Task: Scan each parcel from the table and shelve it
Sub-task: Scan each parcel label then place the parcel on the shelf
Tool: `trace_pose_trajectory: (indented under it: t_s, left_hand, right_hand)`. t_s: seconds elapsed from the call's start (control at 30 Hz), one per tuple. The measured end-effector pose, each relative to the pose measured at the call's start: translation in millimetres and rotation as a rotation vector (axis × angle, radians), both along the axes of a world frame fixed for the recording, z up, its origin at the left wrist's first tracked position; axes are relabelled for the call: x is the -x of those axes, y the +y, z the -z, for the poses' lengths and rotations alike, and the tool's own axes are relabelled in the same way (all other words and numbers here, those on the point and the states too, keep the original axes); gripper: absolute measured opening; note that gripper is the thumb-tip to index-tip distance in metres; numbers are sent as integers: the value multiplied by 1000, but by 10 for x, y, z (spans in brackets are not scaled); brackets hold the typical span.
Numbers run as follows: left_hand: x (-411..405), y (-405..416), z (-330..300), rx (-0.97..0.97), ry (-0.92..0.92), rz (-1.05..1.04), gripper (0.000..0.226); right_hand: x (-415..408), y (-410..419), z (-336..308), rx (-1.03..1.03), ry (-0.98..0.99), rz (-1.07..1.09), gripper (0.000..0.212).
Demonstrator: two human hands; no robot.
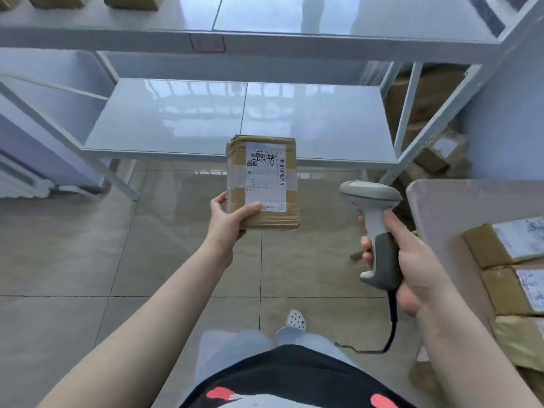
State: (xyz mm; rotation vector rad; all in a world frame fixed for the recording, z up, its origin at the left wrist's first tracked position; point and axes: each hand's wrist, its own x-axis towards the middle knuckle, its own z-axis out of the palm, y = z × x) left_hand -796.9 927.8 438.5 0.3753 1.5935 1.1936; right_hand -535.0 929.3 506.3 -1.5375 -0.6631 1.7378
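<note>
- The left hand (pixel 228 220) grips a parcel (pixel 263 184) by its lower left corner, thumb laid across the face and fingers curled behind. That leaves the label (pixel 265 176) and its barcode uncovered and turned up toward the person.
- The right hand (pixel 412 260) is wrapped round the grip of a scanner (pixel 374 231), whose head tips toward the parcel. I judge it is lined up to read the barcode.
- The parcel hangs in the air between the hands and the shelf (pixel 241 119) just beyond it, likely its next stop.
- More parcels (pixel 506 260) wait on the surface (pixel 441 207) right of the scanner hand, near enough to reach.
- The cord (pixel 388 328) trails down from the scanner.
</note>
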Motion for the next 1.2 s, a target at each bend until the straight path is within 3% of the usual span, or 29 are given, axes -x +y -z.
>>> trace_pose_trajectory:
  t_s: [0.33, 0.83, 1.0, 1.07, 1.2]
  left_hand:
    - [669, 733, -243, -92, -9, -111, 80]
    - [2177, 2450, -794, -193, 29, 77, 89]
    - [2436, 2972, -1040, -238, 18, 55, 87]
    - [2492, 3192, -1138, -259, 21, 39, 81]
    - [2555, 3672, -1310, -284, 84, -10, 47]
  right_hand:
    - [625, 1217, -281, -49, 58, -138, 48]
    - [2063, 2605, -547, -205, 120, -81, 46]
    - [2317, 2966, -647, -243, 130, -73, 43]
    - [2368, 3124, -671, -255, 125, -77, 43]
    - [2400, 3473, -715, -244, 88, -100, 46]
